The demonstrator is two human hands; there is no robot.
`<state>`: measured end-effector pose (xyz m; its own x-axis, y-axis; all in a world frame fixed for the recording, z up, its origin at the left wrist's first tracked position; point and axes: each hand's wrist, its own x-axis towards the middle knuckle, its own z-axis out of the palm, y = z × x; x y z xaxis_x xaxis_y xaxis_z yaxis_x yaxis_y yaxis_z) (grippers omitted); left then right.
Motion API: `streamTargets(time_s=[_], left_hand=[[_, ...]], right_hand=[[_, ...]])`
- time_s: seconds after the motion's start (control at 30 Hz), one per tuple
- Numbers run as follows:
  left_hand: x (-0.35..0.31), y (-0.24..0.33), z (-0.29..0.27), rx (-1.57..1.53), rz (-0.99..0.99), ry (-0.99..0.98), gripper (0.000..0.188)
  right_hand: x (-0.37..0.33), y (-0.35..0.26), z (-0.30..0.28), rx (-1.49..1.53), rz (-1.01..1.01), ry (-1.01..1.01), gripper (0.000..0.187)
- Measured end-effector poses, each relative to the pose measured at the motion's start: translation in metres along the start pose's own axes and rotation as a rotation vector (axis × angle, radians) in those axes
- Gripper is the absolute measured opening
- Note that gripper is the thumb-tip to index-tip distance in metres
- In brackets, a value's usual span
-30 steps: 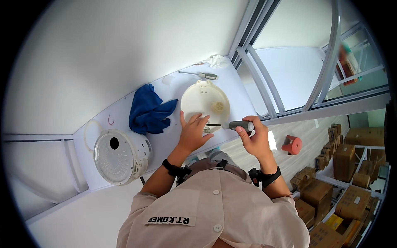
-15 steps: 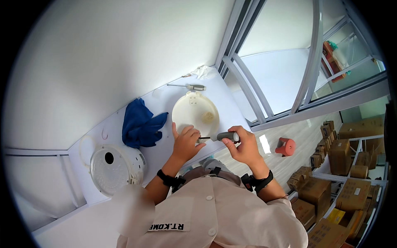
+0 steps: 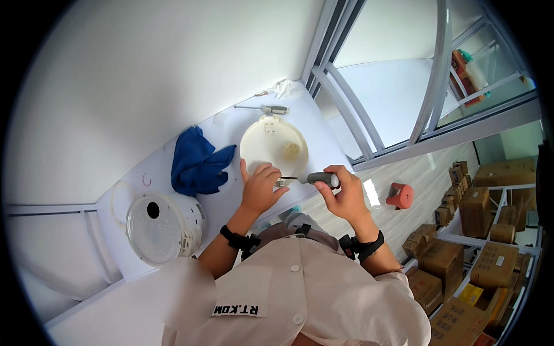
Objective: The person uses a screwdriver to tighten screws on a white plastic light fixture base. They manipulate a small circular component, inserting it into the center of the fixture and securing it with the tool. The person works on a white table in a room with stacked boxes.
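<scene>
A round cream-white plastic lid [image 3: 262, 138] lies with its hollow side up on the white table, a small round yellowish piece [image 3: 291, 150] inside it. My left hand [image 3: 261, 187] holds the lid's near rim, fingers over the edge and thumb apart. Closed around a grey screwdriver [image 3: 321, 179] is my right hand [image 3: 345, 196]. The screwdriver lies nearly level, its shaft pointing left. Its tip meets a small part on the lid's near rim, beside my left fingers; the exact contact is too small to tell.
A blue cloth [image 3: 199, 161] lies left of the lid. Nearer stands a white cylindrical appliance body [image 3: 156, 230]. Another screwdriver [image 3: 271, 109] and a white rag [image 3: 284, 89] lie behind the lid. A red stool [image 3: 400, 196] and cardboard boxes [image 3: 444, 259] are on the right.
The view has shifted slightly. My left thumb has spread away from the screwdriver's tip. Right hand and screwdriver stay at the lid's near rim.
</scene>
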<state>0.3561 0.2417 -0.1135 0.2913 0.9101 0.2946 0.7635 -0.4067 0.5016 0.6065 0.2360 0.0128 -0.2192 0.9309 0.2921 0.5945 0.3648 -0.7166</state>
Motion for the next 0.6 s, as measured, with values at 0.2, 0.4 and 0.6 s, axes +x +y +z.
streamTargets(time_s=[0.2,0.4,0.6], left_hand=[[-0.0015,0.0008,0.0004,-0.032,-0.012,0.000,0.042],[-0.0006,0.0022,-0.0012,-0.028,-0.025,-0.022,0.042],[-0.0002,0.0014,-0.0006,-0.034,-0.033,-0.037,0.043]], right_hand=[[-0.0040,0.0042,0.0044,0.024,0.007,0.004,0.038],[-0.0029,0.0016,0.0049,0.023,-0.006,0.001,0.038],[-0.0018,0.0011,0.0057,0.002,-0.021,0.008,0.038]])
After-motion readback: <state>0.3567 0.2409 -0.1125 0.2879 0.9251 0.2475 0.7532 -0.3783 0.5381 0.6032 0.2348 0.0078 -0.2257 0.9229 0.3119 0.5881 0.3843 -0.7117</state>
